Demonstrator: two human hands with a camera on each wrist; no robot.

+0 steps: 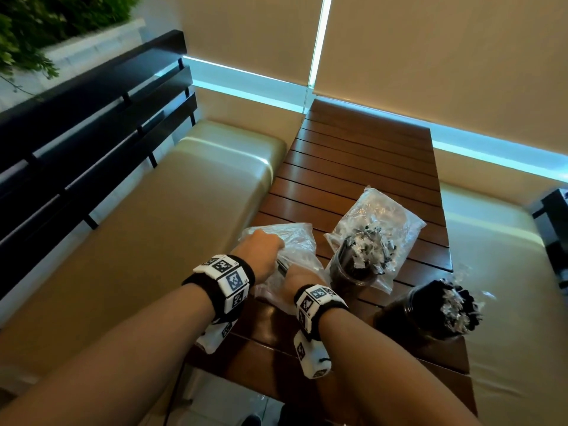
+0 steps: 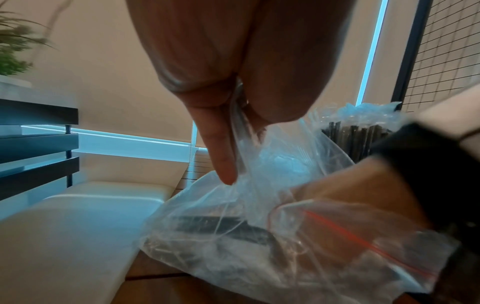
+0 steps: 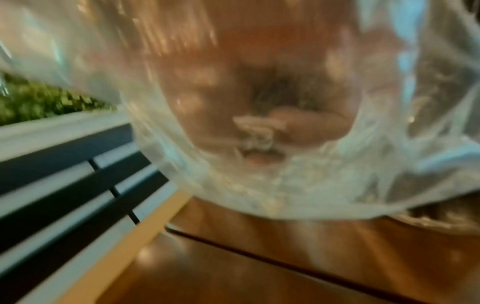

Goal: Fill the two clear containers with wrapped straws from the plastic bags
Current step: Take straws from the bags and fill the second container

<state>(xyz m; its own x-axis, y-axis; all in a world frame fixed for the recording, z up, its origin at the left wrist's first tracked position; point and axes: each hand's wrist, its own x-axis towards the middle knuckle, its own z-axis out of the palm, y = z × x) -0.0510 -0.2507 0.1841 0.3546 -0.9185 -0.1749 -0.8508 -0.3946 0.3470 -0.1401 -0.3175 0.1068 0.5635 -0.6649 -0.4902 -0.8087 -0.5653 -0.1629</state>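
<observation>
A clear plastic bag point(image 1: 295, 241) lies at the table's near left edge. My left hand point(image 1: 270, 244) pinches its film point(image 2: 259, 148) and lifts it. My right hand point(image 1: 296, 276) is inside the bag, seen through the plastic point(image 2: 350, 191); its curled fingers point(image 3: 306, 123) close on wrapped straws point(image 3: 257, 131), blurred. More black wrapped straws point(image 2: 221, 224) lie in the bag. A clear container point(image 1: 356, 269) packed with straws stands on a second bag point(image 1: 381, 210). Another full container point(image 1: 430, 315) stands at the near right.
The slatted wooden table point(image 1: 362, 149) runs away from me between two cream benches point(image 1: 184, 195). A black slatted backrest point(image 1: 92, 124) and a planter point(image 1: 37, 26) are at the left. Closed blinds back the far end.
</observation>
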